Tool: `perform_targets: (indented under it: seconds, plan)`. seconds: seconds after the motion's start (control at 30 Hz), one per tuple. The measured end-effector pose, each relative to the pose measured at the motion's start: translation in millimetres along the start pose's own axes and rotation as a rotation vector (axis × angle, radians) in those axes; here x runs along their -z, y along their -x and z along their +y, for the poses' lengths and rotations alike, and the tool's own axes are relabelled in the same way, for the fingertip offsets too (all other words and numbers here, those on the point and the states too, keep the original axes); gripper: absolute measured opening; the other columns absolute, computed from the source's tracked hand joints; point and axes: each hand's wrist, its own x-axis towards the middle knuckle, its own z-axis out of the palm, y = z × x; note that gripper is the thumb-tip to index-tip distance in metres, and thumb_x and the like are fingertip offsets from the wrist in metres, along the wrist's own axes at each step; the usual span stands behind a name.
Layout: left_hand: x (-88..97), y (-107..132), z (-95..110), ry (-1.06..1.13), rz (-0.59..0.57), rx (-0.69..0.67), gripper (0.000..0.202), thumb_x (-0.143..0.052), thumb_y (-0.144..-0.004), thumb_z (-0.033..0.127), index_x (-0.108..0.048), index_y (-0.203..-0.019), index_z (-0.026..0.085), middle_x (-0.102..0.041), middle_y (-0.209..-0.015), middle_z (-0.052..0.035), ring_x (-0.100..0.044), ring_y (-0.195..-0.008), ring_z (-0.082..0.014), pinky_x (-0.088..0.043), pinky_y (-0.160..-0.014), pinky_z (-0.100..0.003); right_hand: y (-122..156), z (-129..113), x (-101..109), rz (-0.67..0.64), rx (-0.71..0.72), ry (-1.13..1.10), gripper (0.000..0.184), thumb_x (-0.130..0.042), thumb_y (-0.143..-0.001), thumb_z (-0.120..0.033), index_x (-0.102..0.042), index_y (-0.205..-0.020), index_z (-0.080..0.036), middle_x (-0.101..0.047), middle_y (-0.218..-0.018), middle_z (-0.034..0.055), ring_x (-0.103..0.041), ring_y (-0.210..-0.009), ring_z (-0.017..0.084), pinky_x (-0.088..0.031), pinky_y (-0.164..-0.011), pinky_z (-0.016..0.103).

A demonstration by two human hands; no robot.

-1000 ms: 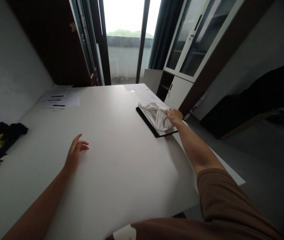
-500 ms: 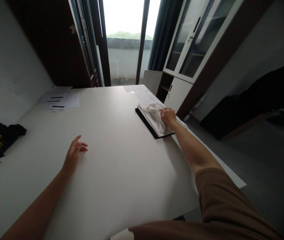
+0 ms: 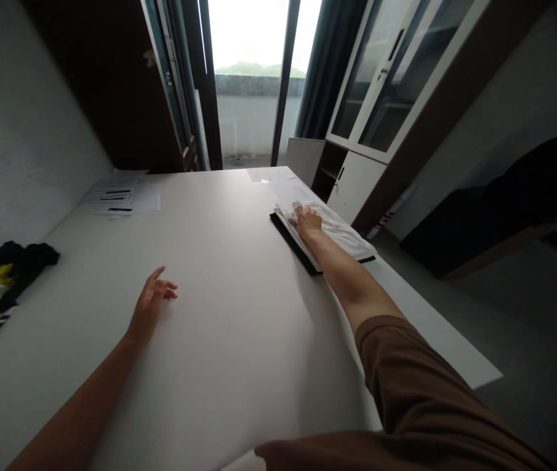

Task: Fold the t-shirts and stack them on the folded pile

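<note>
My right hand [image 3: 309,222] is at the far left part of a folded white cloth [image 3: 344,230], which looks like a garment. Its fingers are bent down and closed on the fabric, though the fingertips are partly hidden. Beneath the cloth lies a flat black piece [image 3: 294,242], showing along the left side and at the near right corner. Over the bare table, on the left, my left hand [image 3: 151,299] holds nothing, its fingers apart and loosely curved.
The white table [image 3: 229,314] has papers [image 3: 124,193] at its far left and more sheets [image 3: 288,188] at the far right corner. A black and yellow garment [image 3: 0,284] lies at the left edge. White cabinets [image 3: 357,186] stand beyond the right edge.
My right hand has moved left and slightly away across the white cloth. The cloth's right part, bunched before, now lies flatter. My left hand keeps nearly the same pose.
</note>
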Motion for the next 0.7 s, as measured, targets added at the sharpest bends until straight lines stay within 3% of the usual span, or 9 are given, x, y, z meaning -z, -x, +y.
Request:
perform_targets:
  seconds: [0.13,0.3,0.47,0.57,0.7]
  plan:
    - [-0.4,-1,2,0.009,-0.003,0.012,0.067,-0.059,-0.09,0.063,-0.05,-0.143,0.024,-0.069,-0.093,-0.0026,-0.066,-0.073,-0.018,-0.055,-0.078,-0.036,-19,-4,7,-0.001,-0.144,-0.111,0.04,-0.045,-0.1,-0.035,-0.061,-0.128,-0.012,-0.067,-0.119,0.0234,-0.062,-0.112,0.033,-0.046,-0.094,0.042]
    - [-1.7,-1,4,-0.018,-0.006,-0.001,0.065,-0.057,-0.092,0.062,-0.05,-0.143,0.022,-0.069,-0.092,-0.0032,-0.065,-0.072,-0.0179,-0.055,-0.079,-0.037,-39,-3,12,0.036,-0.341,-0.293,0.051,-0.037,-0.102,-0.047,-0.068,-0.121,-0.011,-0.069,-0.121,0.023,-0.064,-0.11,0.031,-0.049,-0.088,0.036]
    - [-1.3,0,4,-0.026,-0.007,-0.002,0.066,-0.058,-0.091,0.062,-0.05,-0.143,0.022,-0.068,-0.091,-0.0031,-0.066,-0.073,-0.0183,-0.055,-0.078,-0.036,-41,-8,2,-0.142,-0.094,-0.36,0.036,-0.051,-0.096,-0.042,-0.073,-0.108,-0.017,-0.075,-0.108,0.0119,-0.065,-0.105,0.023,-0.047,-0.088,0.028]
    - [0.5,0,0,-0.039,-0.018,0.007,0.065,-0.058,-0.091,0.06,-0.049,-0.145,0.022,-0.068,-0.093,-0.0032,-0.065,-0.074,-0.0178,-0.054,-0.08,-0.035,-45,13,-2,-0.05,-0.146,-0.344,0.033,-0.048,-0.097,-0.034,-0.072,-0.111,-0.017,-0.074,-0.11,0.0135,-0.064,-0.106,0.024,-0.047,-0.091,0.031]
    - [1.1,-2,-2,-0.029,-0.016,0.029,0.067,-0.059,-0.091,0.058,-0.048,-0.146,0.021,-0.067,-0.093,-0.003,-0.064,-0.075,-0.0169,-0.053,-0.08,-0.034,-49,72,-3,0.113,-0.369,-0.274,0.036,-0.052,-0.095,-0.031,-0.065,-0.125,-0.015,-0.064,-0.127,0.0196,-0.057,-0.118,0.031,-0.045,-0.099,0.041]
